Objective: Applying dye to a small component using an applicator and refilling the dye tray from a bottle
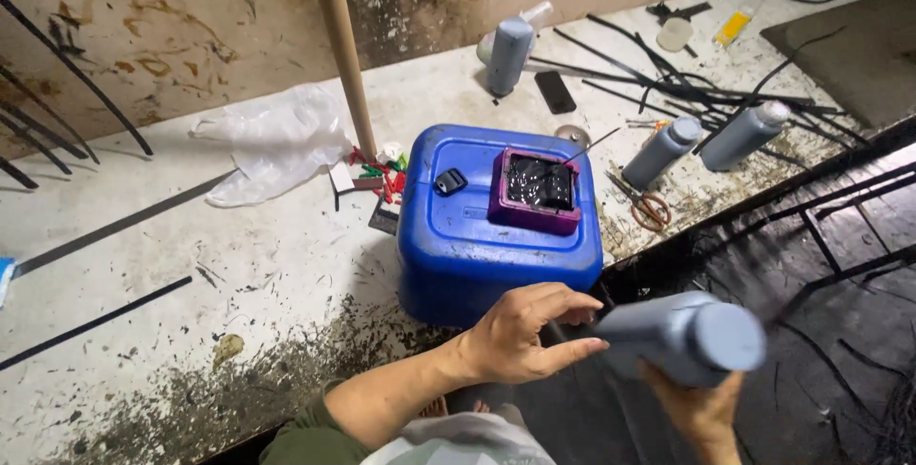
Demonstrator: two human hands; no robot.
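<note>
— What are the hands doing?
— The right hand [701,413] is gripping a grey bottle [682,336] from below, tilted, in front of the blue canister [496,236]. The left hand [520,331] is touching its near end, fingers spread loosely, clamped on nothing.
— And on the surface [191,255]?
— A purple tray [536,190] is sitting on the canister; scissors [647,204] are lying nearby.

The right hand [701,408] holds a grey bottle [682,336] whose end the left hand [520,331] fingers, near a blue canister [496,236].

Four grey bottles [683,336], one blue canister [477,246]
</note>
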